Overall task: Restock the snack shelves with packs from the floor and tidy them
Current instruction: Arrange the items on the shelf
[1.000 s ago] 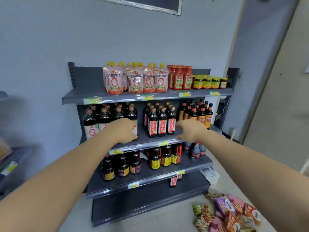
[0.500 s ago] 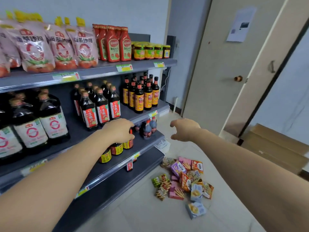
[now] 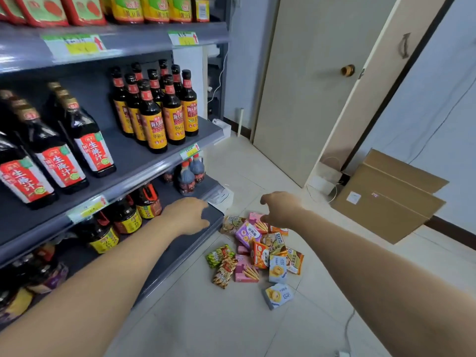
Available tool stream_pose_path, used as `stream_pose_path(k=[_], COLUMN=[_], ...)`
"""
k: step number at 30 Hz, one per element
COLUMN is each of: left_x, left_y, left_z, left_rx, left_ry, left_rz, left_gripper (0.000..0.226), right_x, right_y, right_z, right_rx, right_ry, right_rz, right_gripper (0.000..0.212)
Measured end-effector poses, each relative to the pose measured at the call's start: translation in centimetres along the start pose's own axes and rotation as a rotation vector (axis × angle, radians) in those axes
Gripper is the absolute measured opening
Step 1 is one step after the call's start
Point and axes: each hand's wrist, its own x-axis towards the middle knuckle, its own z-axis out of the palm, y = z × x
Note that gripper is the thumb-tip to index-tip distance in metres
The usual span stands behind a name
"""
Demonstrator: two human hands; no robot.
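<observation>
Two empty, slack-fingered hands hung near the snack packs, right hand over their far edge, left hand farther leftward.

Colourful snack packs lie in a loose, overlapping heap on the floor just below the right hand, to the right of the left hand. One pale-blue pack lies slightly apart.
</observation>
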Motion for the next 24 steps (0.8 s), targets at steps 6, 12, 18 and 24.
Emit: stream_pose_path(k=[6,12,18,24], left_x=[8.0,16.8,26.8,35.0], left_y=[1.7,3.1,4.5,6.3], left_z=[5.1,9.7,13.6,20.0], left_rx=[-0.059,-0.081,-0.079,-0.067], left_ry=[-0.103,-0.225,-0.299,-0.358], left_rz=[0.005,0.041,0.128,0.219], left_gripper=[0.048,0.040,0.035,0.030], right_x=[5.6,11.6,18.1,23.1], right_y=[4.2,8.3,12.2,15.9], right_z=[5.9,11.3,16.3,23.3], right_rx=[0.004,0.024,0.088,0.171], right_ry=[-0.122,-0.264,-0.377,-0.441], right_rz=[0.043,0.106,0.213,0.293], right_gripper=[0.040,0.040,0.043,0.043])
